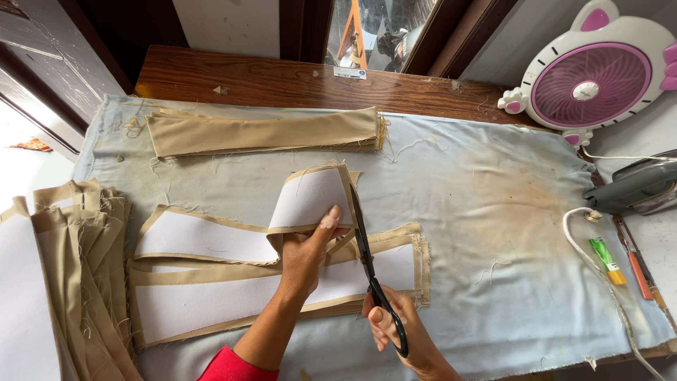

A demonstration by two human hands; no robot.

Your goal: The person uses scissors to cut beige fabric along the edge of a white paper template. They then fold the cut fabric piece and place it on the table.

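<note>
Padded cloth (479,212) surface: one scissors (370,264) gripped by right hand (402,335); left hand (305,257) pinches one lifted strip (310,197); three tan stacks.

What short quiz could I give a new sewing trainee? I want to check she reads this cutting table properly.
1. True or false: the right hand works the black-handled scissors.
2. Which hand lifts the tan fabric strip with white interfacing: A left, B right?
3. What sits at the table's far right corner?

Key:
1. True.
2. A, the left hand bends it upward beside the blades.
3. A white and pink round fan, above the grey iron on the pale blue cloth cover.
</note>
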